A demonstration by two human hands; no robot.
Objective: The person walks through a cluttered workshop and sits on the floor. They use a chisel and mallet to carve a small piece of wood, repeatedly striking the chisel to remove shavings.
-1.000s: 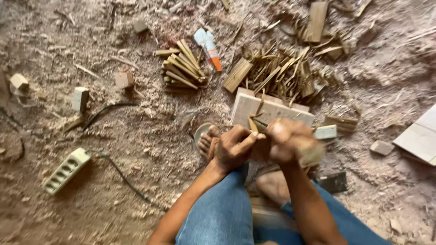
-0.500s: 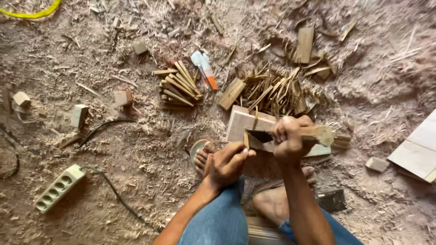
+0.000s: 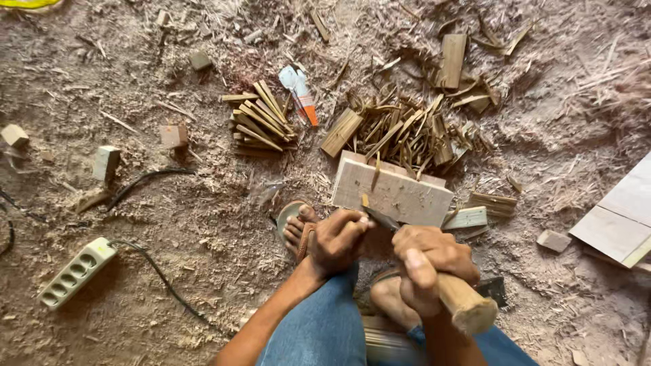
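View from above of a person seated on a dirt floor (image 3: 135, 61) strewn with shavings. The right hand (image 3: 428, 263) is clenched around the wooden handle (image 3: 466, 303) of a knife, whose dark blade (image 3: 382, 218) reaches forward and left to a thin bamboo sliver (image 3: 365, 201). The left hand (image 3: 339, 238) is closed on that sliver, holding it upright at the near edge of a pale wooden block (image 3: 393, 193) lying on the floor; the blade meets the sliver just beside the left fingertips. The two hands are close but apart, the blade bridging them. Under the left hand a sandalled foot (image 3: 298, 229) rests on the floor, and the other foot (image 3: 390, 298) lies beneath the right wrist; both knees wear blue denim. Beyond the block, toward the far edge of the floor, lies a loose heap of split bamboo strips (image 3: 407, 129); to its left is a neater stack of short sticks (image 3: 258, 122), with an orange-tipped tube (image 3: 300, 91) just beside it. A white power strip (image 3: 74, 271) with a black cable (image 3: 166, 285) lies near the left edge. Small wood offcuts (image 3: 105, 163) are scattered at the far left, and flat pale boards (image 3: 620, 210) reach in from the right edge.
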